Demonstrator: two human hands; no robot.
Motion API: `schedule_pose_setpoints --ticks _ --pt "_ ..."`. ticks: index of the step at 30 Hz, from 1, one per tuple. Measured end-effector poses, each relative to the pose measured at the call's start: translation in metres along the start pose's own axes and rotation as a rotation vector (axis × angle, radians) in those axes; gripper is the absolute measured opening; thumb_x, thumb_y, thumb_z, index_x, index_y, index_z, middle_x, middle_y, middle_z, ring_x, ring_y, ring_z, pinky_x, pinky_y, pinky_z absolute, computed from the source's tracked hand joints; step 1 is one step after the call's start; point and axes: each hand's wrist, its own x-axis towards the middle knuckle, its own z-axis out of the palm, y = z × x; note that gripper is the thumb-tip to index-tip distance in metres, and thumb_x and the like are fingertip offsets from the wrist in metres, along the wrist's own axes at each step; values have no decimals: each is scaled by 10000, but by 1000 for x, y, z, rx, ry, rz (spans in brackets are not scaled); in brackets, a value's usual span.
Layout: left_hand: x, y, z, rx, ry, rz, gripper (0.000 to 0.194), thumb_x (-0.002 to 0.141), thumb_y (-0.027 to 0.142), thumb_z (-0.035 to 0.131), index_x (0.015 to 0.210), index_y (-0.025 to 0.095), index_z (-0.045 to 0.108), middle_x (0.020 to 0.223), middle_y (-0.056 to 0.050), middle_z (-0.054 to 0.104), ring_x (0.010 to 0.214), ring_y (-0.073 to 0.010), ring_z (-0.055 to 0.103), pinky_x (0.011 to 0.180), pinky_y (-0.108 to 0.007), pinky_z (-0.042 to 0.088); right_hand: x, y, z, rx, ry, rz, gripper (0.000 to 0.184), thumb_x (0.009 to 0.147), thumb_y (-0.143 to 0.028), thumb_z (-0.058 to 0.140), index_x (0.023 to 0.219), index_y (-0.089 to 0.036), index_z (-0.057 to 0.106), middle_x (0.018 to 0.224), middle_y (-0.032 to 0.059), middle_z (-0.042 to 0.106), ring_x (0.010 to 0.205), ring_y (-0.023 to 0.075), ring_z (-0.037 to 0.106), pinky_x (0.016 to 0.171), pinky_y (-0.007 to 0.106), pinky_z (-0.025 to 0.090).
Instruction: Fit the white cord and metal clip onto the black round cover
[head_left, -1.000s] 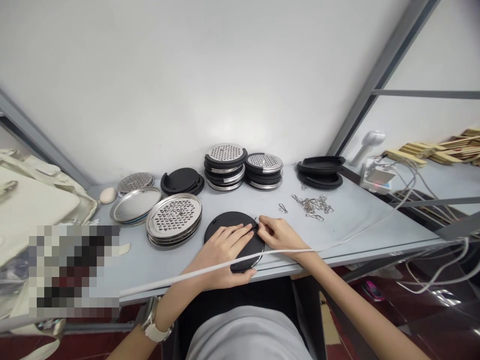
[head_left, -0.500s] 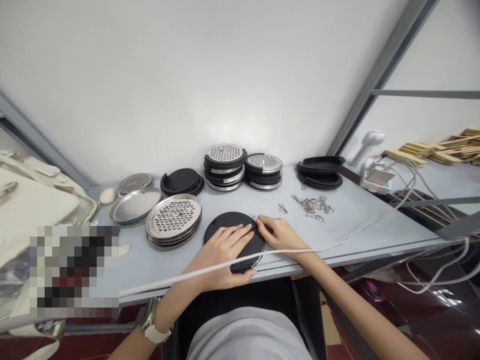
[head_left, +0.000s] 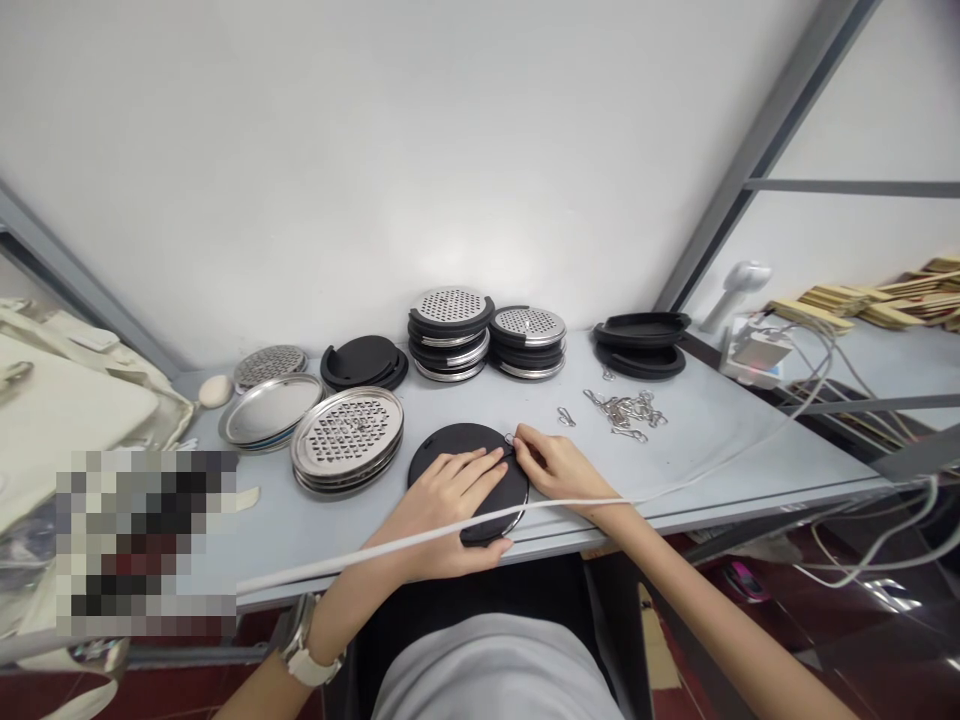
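Note:
A black round cover [head_left: 459, 438] with a thin shiny metal rim lies on the table close in front of me. My left hand [head_left: 455, 505] rests across its top with long fingers, the thumb round its near edge, and holds it. At the cover's right edge, my right hand [head_left: 551, 462] pinches a small metal clip [head_left: 509, 438], of which only a loop shows. The fingertips hide how the clip meets the cover. A pile of wire clips [head_left: 626, 410] lies further right, with a single clip [head_left: 565, 417] apart from it.
Left stand stacked metal grater discs [head_left: 349, 435] and shallow metal plates [head_left: 274, 410]. Along the wall are black covers [head_left: 364, 362], two stacks of assembled graters [head_left: 450, 335] and black rings [head_left: 641, 345]. A white cable [head_left: 570, 503] crosses above my forearms. A handheld scanner [head_left: 739, 290] stands right.
Hardly anything differs. My right fingertips have shifted very slightly at the cover's edge, and the clip's loop shows a little more. My left hand stays put.

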Motion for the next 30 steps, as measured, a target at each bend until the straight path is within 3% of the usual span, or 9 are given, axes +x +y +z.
schedule_pose_setpoints --ticks 30 --pt "-1 0 1 25 -5 -5 696 792 437 566 1394 163 348 1435 -99 375 1310 -278 339 1059 -444 299 -1 0 -2 19 -12 -5 134 827 -192 434 693 -197 442 543 -60 439 472 79 375 514 193 276"
